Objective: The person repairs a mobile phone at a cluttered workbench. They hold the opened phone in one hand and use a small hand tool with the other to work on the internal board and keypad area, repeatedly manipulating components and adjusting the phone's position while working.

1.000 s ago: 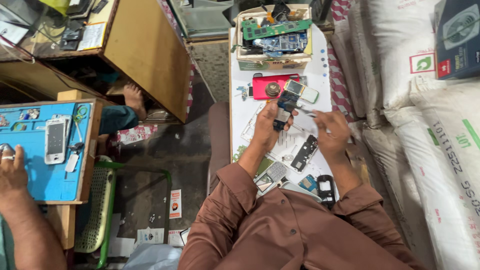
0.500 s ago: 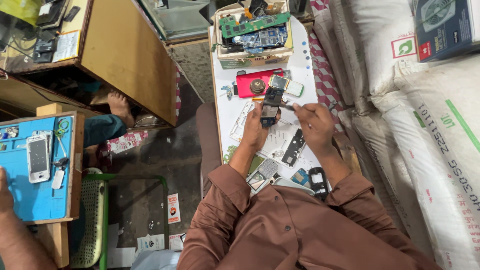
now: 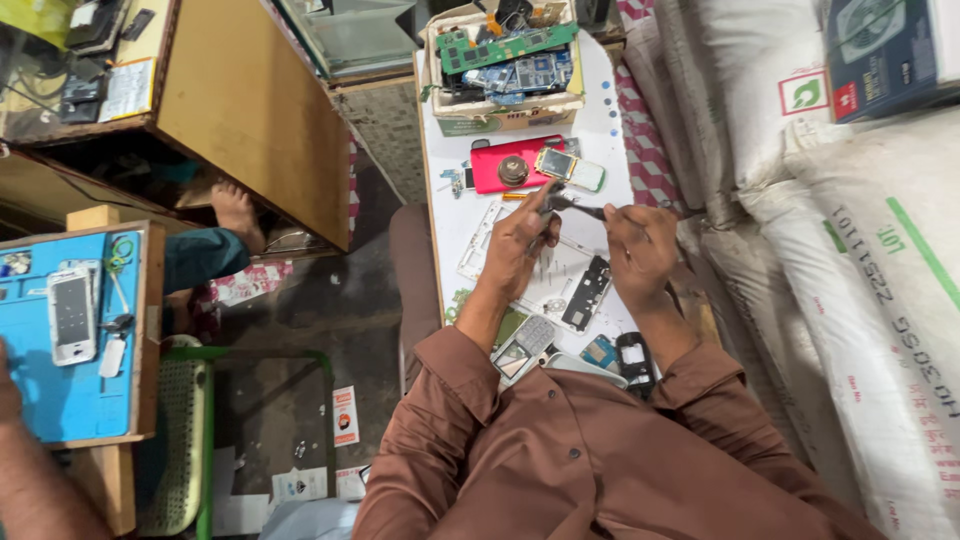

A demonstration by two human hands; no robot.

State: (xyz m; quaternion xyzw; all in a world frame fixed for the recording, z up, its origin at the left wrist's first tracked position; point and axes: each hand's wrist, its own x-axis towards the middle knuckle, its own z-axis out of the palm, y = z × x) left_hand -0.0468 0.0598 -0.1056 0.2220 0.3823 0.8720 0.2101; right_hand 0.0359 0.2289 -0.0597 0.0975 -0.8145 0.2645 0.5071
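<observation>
My left hand (image 3: pixel 518 252) pinches a small dark phone part (image 3: pixel 549 199) above the narrow white table (image 3: pixel 610 125). Close beside it, my right hand (image 3: pixel 640 250) grips a thin metal tool (image 3: pixel 583 210) whose tip points at that part. Under the hands lie a white phone frame (image 3: pixel 478 240) and a black phone frame (image 3: pixel 587 293). Just beyond them sit a red phone cover (image 3: pixel 490 170) with a round piece on it and a small phone (image 3: pixel 570 168). A keypad phone (image 3: pixel 530 345) and a black phone (image 3: pixel 635 360) lie near my brown sleeves.
A cardboard box of circuit boards (image 3: pixel 505 50) stands at the table's far end. White sacks (image 3: pixel 850 250) press against the right side. At left, another person's arm (image 3: pixel 30 480) rests by a blue mat (image 3: pixel 40 380) holding a white phone (image 3: pixel 72 310); their bare foot (image 3: pixel 235 210) shows under a wooden counter (image 3: pixel 250 110).
My left hand has dropped lower and turned the dark part flatter over the table. The right hand has brought the tool closer to it. The view has shifted slightly.
</observation>
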